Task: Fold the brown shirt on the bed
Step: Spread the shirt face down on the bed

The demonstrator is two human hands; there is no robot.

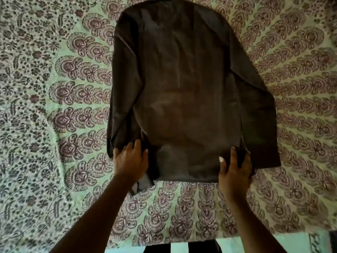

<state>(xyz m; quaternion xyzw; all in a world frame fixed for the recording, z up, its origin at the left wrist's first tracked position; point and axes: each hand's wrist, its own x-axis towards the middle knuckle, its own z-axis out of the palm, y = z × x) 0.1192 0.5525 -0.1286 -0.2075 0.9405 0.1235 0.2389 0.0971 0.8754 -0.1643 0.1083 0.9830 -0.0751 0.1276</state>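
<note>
The brown shirt (184, 92) lies flat on the bed, its long body stretching away from me, with a sleeve folded in along each side. My left hand (130, 159) sits at the near left corner, its fingers curled into the cloth there. My right hand (234, 172) grips the near right corner, thumb on top of the fabric and fingers tucked under the edge. A bit of lighter lining shows below the left corner.
A green bedsheet (54, 99) with a dense maroon floral print covers the whole bed around the shirt. The bed's near edge (182, 241) runs along the bottom, with a striped floor strip beyond it.
</note>
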